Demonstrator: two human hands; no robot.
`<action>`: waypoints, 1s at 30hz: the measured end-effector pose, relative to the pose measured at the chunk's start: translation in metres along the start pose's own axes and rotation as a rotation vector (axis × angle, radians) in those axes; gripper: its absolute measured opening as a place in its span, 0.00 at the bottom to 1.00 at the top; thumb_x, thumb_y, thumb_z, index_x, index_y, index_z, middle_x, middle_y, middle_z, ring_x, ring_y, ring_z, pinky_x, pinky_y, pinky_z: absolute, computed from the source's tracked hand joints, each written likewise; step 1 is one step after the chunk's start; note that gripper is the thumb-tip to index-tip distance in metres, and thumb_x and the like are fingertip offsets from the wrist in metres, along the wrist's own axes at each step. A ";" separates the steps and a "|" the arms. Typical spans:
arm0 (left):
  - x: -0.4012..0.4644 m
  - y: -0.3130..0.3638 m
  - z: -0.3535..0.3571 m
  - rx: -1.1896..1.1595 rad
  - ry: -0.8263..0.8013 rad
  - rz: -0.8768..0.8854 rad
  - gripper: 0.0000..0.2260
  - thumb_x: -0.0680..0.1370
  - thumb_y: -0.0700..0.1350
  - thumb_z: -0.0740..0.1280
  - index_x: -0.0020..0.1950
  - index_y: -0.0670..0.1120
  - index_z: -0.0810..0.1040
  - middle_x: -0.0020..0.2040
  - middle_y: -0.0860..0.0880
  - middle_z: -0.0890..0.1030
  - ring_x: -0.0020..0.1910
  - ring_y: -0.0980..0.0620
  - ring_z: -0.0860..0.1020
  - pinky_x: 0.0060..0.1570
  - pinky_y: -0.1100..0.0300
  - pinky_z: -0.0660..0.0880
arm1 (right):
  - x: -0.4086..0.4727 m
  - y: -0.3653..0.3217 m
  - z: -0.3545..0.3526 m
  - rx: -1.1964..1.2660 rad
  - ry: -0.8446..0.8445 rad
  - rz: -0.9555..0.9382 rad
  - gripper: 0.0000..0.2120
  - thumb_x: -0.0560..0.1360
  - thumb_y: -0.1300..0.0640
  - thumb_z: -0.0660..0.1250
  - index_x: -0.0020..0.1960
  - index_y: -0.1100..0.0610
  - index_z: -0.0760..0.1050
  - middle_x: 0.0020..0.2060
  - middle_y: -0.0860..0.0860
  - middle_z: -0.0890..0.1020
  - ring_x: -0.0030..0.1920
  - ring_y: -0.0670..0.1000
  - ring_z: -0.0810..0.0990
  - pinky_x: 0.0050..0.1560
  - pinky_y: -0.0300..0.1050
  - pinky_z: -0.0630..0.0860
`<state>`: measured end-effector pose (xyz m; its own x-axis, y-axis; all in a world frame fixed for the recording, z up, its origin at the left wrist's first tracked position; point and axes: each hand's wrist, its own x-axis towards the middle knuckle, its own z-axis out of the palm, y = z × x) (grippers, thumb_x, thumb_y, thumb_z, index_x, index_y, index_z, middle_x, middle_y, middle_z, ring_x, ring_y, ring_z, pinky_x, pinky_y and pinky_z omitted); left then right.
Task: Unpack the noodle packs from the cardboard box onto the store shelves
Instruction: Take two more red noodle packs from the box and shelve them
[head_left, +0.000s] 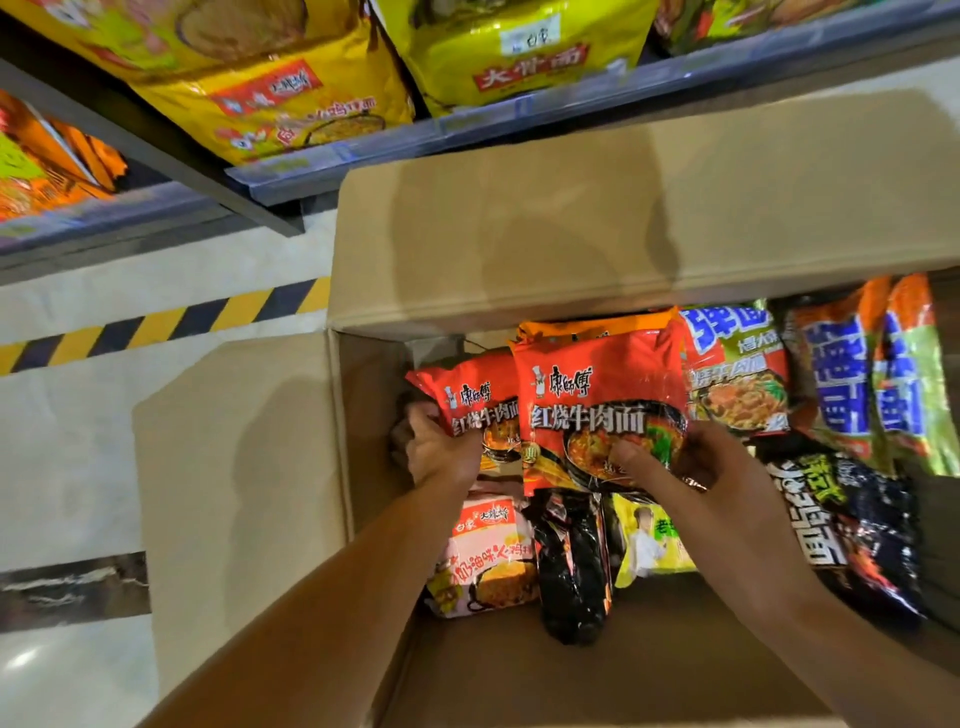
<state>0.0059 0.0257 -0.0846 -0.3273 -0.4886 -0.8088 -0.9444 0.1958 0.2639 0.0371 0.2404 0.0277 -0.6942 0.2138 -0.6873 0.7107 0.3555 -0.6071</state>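
Inside the open brown cardboard box (249, 499), the left hand (441, 447) and right hand (691, 462) are gripping two red plastic noodle packs (597, 395), above mixed packs.

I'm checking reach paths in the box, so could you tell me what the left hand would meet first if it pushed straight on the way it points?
The left hand already grips the smaller red noodle pack; beyond it, probably the cardboard box wall, though depth is unclear.

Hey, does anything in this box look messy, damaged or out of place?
Nothing looks torn or spilled. The packs in the box are a jumble, though: a black pack stands on edge between a pink pack and a yellow pack, and mixed flavours lie at different angles.
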 end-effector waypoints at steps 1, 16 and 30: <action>-0.002 -0.001 -0.002 -0.026 -0.002 0.000 0.18 0.73 0.43 0.72 0.56 0.55 0.67 0.51 0.50 0.78 0.53 0.45 0.77 0.56 0.48 0.77 | 0.000 -0.001 -0.001 0.000 0.003 0.005 0.23 0.70 0.41 0.72 0.58 0.53 0.75 0.45 0.42 0.80 0.47 0.37 0.78 0.42 0.31 0.69; -0.082 0.027 -0.067 0.011 -0.084 0.263 0.10 0.75 0.43 0.73 0.55 0.50 0.79 0.50 0.51 0.82 0.48 0.52 0.80 0.48 0.58 0.77 | -0.055 -0.032 -0.017 -0.020 0.050 0.049 0.18 0.70 0.42 0.75 0.53 0.50 0.77 0.44 0.44 0.83 0.47 0.45 0.82 0.44 0.43 0.75; -0.276 0.117 -0.370 -0.189 -0.229 0.509 0.10 0.76 0.32 0.69 0.54 0.45 0.77 0.39 0.46 0.81 0.29 0.53 0.76 0.27 0.70 0.71 | -0.232 -0.269 -0.065 0.055 0.039 -0.068 0.35 0.64 0.28 0.73 0.58 0.54 0.77 0.53 0.50 0.85 0.56 0.52 0.82 0.62 0.58 0.76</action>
<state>-0.0248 -0.1310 0.3633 -0.7460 -0.1723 -0.6432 -0.6659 0.1921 0.7209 -0.0006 0.1542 0.3768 -0.7445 0.2268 -0.6279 0.6659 0.3201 -0.6739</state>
